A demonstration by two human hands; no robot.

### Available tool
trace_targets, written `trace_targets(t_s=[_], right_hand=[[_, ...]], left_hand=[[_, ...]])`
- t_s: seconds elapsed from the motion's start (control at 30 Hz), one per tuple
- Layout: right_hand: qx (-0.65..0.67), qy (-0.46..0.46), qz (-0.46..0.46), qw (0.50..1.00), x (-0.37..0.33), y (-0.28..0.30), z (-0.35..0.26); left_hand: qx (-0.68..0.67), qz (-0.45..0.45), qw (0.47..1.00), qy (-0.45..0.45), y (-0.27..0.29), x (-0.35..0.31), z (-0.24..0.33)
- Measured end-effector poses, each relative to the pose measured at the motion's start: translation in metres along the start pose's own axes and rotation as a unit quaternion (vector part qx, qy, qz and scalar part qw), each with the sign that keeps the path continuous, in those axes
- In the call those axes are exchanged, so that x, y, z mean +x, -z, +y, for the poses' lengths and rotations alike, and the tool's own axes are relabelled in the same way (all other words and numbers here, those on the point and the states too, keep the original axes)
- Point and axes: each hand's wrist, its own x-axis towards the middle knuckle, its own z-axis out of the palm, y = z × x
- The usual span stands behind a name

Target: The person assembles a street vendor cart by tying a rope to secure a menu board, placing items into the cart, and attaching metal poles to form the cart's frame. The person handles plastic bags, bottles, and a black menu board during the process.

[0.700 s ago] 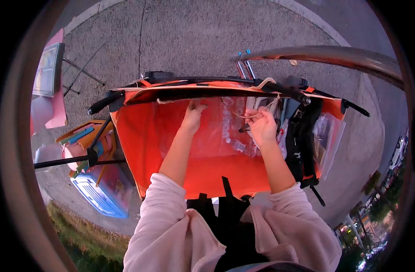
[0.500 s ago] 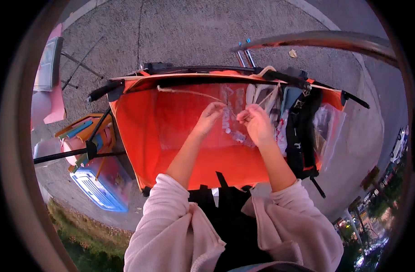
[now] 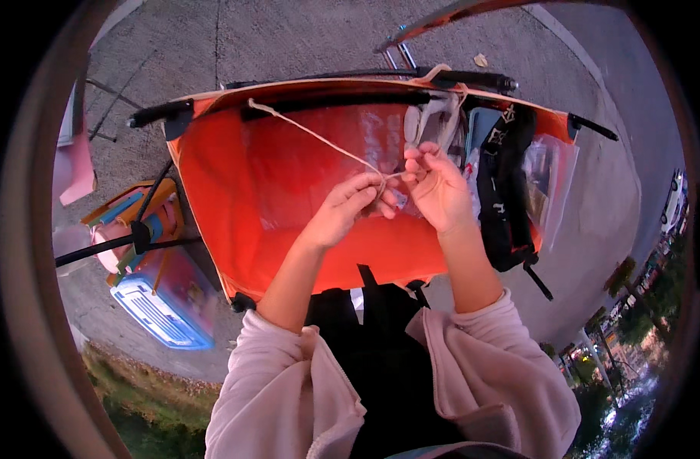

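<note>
The pale cord [image 3: 319,138] stretches straight and slanting across the opening of an orange cart [image 3: 220,183], its long axis running from the far left side nearward and right, to where the person's hands meet above the middle. The left hand [image 3: 341,208] curls its fingers closed around it; just beside, the right hand [image 3: 443,191] pinches a short stretch at its fingertips. The cord looks thin and matt against the cart, a long fabric box set crosswise, with glossy clear plastic [image 3: 289,183] inside. Toward the right end hangs a soft black cloth item [image 3: 497,195], near a clear plastic sleeve [image 3: 553,187]. Rough grey concrete [image 3: 304,38] spreads all round
</note>
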Motion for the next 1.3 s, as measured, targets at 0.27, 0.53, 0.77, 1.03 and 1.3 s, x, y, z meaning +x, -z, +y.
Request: trace_targets(t_s=[0.27,0.53,0.77,1.03,1.3], right_hand=[[-0.092,0.015,0.012,0.996,-0.026,-0.032,0.023],[-0.198,-0.019,0.018,0.98,-0.036,-0.026,0.036],[-0.279,0.025,0.026,0.96,-0.03,-0.019,0.042],[-0.37,0.041,0.05,0.927,-0.027,-0.023,0.052],[-0.339,0.016,0.087,0.937,-0.027,-0.003,0.059]], left_hand=[[0.018,0.058,0.997,-0.048,-0.04,-0.033,0.017],[0.039,0.102,0.989,-0.099,-0.04,-0.029,-0.001],[0.092,0.161,0.975,-0.121,-0.035,-0.029,-0.01],[0.234,0.216,0.94,-0.121,-0.031,-0.028,-0.023],[0.117,0.238,0.96,-0.085,-0.019,-0.027,-0.036]])
